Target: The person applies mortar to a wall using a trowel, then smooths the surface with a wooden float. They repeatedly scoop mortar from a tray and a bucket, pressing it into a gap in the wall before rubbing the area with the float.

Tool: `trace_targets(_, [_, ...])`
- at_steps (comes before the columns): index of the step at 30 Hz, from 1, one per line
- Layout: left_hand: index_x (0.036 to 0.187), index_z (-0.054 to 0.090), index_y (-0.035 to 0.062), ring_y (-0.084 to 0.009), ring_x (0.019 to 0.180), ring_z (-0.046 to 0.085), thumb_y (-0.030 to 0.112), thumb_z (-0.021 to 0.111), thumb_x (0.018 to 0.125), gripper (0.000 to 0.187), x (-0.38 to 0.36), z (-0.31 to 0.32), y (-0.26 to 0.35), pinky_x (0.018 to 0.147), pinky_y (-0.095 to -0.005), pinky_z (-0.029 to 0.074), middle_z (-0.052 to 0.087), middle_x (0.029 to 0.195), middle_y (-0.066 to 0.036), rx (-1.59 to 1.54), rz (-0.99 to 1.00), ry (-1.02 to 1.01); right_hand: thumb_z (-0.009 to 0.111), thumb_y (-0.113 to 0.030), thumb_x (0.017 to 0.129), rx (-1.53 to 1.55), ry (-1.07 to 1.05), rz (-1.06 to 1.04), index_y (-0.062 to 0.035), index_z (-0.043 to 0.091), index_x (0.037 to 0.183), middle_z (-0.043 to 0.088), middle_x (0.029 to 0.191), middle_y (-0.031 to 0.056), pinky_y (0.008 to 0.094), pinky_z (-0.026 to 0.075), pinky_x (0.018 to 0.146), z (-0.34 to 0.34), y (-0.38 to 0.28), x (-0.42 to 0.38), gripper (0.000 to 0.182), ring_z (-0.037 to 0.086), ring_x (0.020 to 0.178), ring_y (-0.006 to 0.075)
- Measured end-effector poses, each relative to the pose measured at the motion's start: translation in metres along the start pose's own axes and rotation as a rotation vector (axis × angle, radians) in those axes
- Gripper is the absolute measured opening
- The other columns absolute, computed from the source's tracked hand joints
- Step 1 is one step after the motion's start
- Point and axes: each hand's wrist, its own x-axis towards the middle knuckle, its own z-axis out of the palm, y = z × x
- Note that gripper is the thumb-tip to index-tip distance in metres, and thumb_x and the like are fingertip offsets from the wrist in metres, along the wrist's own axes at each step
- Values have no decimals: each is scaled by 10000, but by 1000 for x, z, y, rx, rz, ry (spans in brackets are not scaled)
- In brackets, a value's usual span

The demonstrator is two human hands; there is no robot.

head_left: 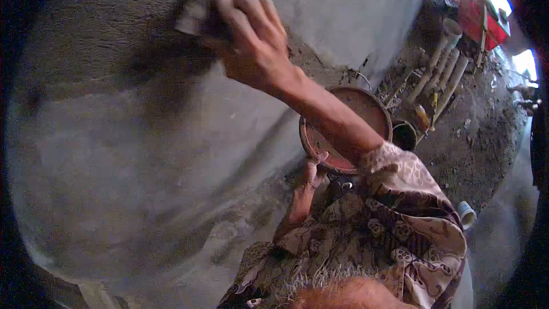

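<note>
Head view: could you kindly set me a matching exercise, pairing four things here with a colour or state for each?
Things:
1. Right hand
2. Left hand
3. Round pan
4. Shirt

Colours and states:
A. Reddish inside
B. Gripping a blurred, block-like tool
C. Brown with a pale pattern
D. Thumb over a rim

Right pairs: 1-B, 2-D, 3-A, 4-C.

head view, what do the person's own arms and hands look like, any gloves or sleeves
No gloves show: the right hand, blurred, and the left hand are both bare. The right sleeve is pale with whitish markings at its edge, leaving the right forearm bare. It belongs to a patterned shirt in brownish, dark and pale tones.
</note>
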Motion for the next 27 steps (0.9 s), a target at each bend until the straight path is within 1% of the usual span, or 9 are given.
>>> trace_targets(3, [1218,512,95,-231,979,585,76,728,767,500,-11,9,5,835,-419,516,591,1043,-43,27,-21,1,699,-183,698,-46,-17,42,1,559,1143,560,1067,139,421,457,755,4,-9,23,502,546,887,309])
trace_targets(6, [1220,512,96,-236,987,584,74,724,770,498,-19,21,11,841,-422,514,590,1048,-43,18,14,-1,785,-157,634,-60,-64,29,45,525,1201,578,1080,171,406,477,775,5,6,-16,656,558,905,355])
trace_targets(9, [1221,512,96,-240,992,583,72,721,772,496,-6,3,5,846,-425,512,590,1052,-43,12,14,18,785,-143,629,-85,-167,112,40,528,1192,575,1083,169,410,477,780,-13,24,-60,646,557,906,353])
trace_targets(12, [1227,512,93,-255,1003,580,63,709,774,494,7,-16,2,867,-437,503,592,1080,-52,-41,-115,-43,783,-122,636,-103,-265,164,42,510,1208,564,1105,188,427,478,789,-26,48,-98,654,553,914,371])
trace_targets(14, [1218,515,91,-251,988,583,59,702,778,479,-11,19,16,872,-444,505,596,1070,-53,41,-88,57,778,-118,656,-112,-312,219,46,503,1202,556,1112,210,435,478,797,-34,54,-113,632,550,929,390])
trace_targets(18, [1221,512,89,-246,968,588,75,707,775,487,-2,-3,3,876,-447,508,593,1063,-53,55,-33,61,762,-120,696,-143,-345,309,42,485,1218,550,1118,220,441,474,816,-50,69,-149,612,547,964,403])
trace_targets(22, [1213,514,89,-240,972,582,95,719,755,503,2,-19,-2,876,-453,508,577,1077,-57,45,-182,90,742,-123,729,-201,-430,345,20,478,1238,549,1139,222,438,475,828,-80,87,-196,592,548,1001,398])
trace_targets(25, [1189,527,77,-234,996,572,102,721,747,483,-1,-3,8,870,-452,507,582,1058,-58,52,-118,100,722,-176,757,-250,-460,415,20,474,1250,559,1121,193,437,454,873,-84,92,-184,586,541,1010,383])
trace_targets(27, [1166,540,67,-229,1008,567,103,719,748,457,0,-5,-5,864,-449,507,595,1028,-59,-15,-46,120,728,-214,781,-171,-355,462,-5,472,1268,566,1123,191,430,451,876,-80,90,-154,589,540,1023,381])
